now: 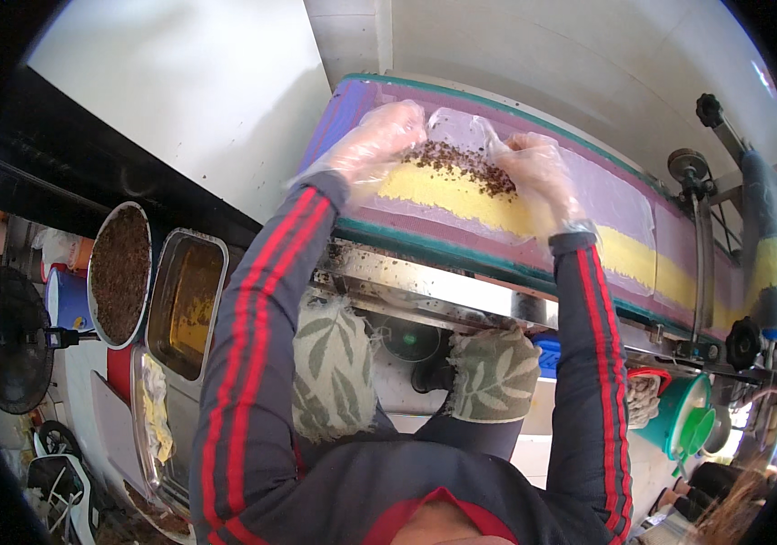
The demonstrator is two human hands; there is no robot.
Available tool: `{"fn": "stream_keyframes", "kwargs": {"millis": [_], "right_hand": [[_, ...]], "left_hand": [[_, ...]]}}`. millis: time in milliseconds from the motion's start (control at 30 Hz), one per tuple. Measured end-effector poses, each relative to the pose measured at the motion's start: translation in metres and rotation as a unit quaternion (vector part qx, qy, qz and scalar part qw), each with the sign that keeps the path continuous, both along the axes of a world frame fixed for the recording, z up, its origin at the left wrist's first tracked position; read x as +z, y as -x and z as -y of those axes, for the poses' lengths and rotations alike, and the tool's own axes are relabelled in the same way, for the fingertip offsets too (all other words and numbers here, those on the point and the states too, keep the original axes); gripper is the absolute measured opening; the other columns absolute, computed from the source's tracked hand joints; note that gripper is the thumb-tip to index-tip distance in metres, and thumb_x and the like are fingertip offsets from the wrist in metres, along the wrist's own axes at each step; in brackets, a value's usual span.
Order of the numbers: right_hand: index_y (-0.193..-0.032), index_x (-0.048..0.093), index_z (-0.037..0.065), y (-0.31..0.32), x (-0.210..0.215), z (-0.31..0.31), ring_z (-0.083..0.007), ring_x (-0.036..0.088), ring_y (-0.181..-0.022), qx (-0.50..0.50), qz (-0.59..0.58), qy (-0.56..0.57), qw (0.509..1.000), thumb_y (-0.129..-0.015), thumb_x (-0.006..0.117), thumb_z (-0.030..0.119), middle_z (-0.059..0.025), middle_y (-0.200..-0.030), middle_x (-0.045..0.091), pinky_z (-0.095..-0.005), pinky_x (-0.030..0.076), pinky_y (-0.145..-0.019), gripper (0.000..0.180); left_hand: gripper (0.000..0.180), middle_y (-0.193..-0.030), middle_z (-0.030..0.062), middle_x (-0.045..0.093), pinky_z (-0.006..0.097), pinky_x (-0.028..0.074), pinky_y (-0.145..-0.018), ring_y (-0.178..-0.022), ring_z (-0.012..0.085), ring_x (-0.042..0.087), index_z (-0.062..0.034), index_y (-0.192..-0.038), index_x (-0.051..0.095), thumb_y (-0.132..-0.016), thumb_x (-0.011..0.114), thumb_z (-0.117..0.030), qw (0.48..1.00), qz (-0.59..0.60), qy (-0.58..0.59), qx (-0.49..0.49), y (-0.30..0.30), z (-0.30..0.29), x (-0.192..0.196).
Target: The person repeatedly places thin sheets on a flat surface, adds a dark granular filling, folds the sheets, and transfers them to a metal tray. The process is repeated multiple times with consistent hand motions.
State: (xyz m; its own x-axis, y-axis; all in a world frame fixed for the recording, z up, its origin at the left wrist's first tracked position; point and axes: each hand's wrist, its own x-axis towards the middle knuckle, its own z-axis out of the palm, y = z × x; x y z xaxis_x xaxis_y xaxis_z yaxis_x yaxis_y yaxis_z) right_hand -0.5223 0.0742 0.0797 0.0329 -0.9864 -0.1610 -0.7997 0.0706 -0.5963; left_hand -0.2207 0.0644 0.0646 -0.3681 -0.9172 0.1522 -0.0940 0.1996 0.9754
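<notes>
Both hands wear clear plastic gloves over a purple belt (534,118) with green edges. In front of me on the belt lies a thin, translucent whitish sheet (461,127). A band of yellow filling (447,193) runs along it, with dark brown crumbs (470,165) scattered over the far part. My left hand (384,138) is closed at the sheet's far left, fingertips pinching its edge. At the right side my right hand (538,171) also has its fingers closed on the sheet, lifting part of its edge. The fingertips are partly hidden by the gloves and sheet.
More sheets with yellow strips (629,259) lie further right on the belt, towards a metal frame with black knobs (744,343). To my left stand a round tub of brown crumbs (122,272), a metal tray (190,304) and a black fan (11,338).
</notes>
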Motion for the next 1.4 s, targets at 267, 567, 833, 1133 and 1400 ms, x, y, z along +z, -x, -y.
{"fn": "stream_keyframes", "kwargs": {"millis": [267,567,833,1133,1400], "right_hand": [[-0.115,0.078,0.007,-0.016,0.015,-0.045,-0.0298,0.074,-0.102,0.13,-0.048,0.201,0.97,-0.099,0.073,0.03,-0.0151,-0.11,0.076,-0.0423,0.058,-0.091,0.028],[-0.103,0.078,0.007,-0.025,0.024,-0.091,-0.0319,0.072,-0.089,0.128,0.024,0.102,0.986,-0.097,0.069,0.021,-0.0169,-0.097,0.075,-0.0425,0.057,-0.084,0.018],[-0.11,0.075,0.01,-0.025,0.006,-0.122,-0.0338,0.069,-0.11,0.252,-0.123,0.181,0.943,-0.093,0.072,0.011,-0.0137,-0.11,0.072,-0.0454,0.056,-0.095,0.018],[-0.113,0.073,0.008,0.02,0.018,-0.165,-0.036,0.071,-0.107,0.198,-0.043,0.32,0.925,-0.094,0.075,0.014,-0.0133,-0.113,0.072,-0.0436,0.056,-0.092,0.02],[-0.112,0.073,0.005,0.015,0.019,-0.178,-0.0336,0.072,-0.1,0.162,0.003,0.257,0.953,-0.096,0.074,0.016,-0.0156,-0.112,0.073,-0.0409,0.056,-0.087,0.02]], "left_hand": [[0.026,-0.102,0.0119,0.075,0.045,0.054,-0.088,-0.103,0.0324,0.071,-0.0042,-0.097,0.07,-0.097,0.072,-0.03,0.906,0.377,0.179,0.075,-0.026,-0.021,0.003],[0.019,-0.101,0.0173,0.072,0.049,0.053,-0.092,-0.106,0.0387,0.068,-0.0071,-0.103,0.075,-0.094,0.065,-0.02,0.94,0.308,0.143,0.048,-0.026,-0.084,0.009],[0.012,-0.099,0.0133,0.07,0.047,0.052,-0.091,-0.101,0.036,0.067,-0.0088,-0.103,0.074,-0.093,0.072,-0.015,0.883,0.383,0.267,0.057,-0.029,-0.132,0.002],[0.029,-0.089,0.017,0.075,0.049,0.055,-0.084,-0.089,0.0359,0.076,-0.0033,-0.111,0.062,-0.108,0.056,-0.032,0.855,0.327,-0.012,0.403,-0.162,-0.233,0.064],[0.042,-0.112,0.0254,0.074,0.049,0.053,-0.094,-0.104,0.0361,0.071,-0.0029,-0.122,0.066,-0.112,0.05,-0.041,0.896,0.182,0.033,0.404,-0.185,-0.26,0.021]]}}
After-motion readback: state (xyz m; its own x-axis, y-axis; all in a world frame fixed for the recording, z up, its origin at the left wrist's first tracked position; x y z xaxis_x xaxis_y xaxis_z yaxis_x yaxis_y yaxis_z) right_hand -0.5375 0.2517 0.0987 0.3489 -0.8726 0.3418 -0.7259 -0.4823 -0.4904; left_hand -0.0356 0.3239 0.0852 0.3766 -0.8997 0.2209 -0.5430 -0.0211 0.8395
